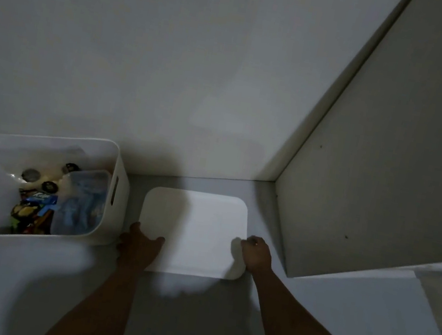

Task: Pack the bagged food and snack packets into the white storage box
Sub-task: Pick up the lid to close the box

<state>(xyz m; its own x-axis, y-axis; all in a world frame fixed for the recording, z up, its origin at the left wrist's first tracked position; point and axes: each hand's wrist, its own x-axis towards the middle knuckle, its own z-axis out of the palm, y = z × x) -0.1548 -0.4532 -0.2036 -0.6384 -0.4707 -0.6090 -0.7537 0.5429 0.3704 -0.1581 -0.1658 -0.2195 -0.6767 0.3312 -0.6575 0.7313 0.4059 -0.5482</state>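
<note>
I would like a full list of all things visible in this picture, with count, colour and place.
storage box: one, white, open, at left on the shelf.
snack packets: several, mixed colours, inside the storage box.
clear container: one, bluish contents, inside the storage box, right side.
lid: one, white, flat on the shelf, right of the storage box.
shelf: one, light grey, under everything.
left hand: on the lid's left edge.
right hand: on the lid's right edge.

Left of the white lid (192,229), the open storage box (122,180) stood close, leaving only a narrow gap. Right of the lid, a cabinet panel (371,176) blocked passage. The shelf (189,321) in front of the lid lay clear.
</note>
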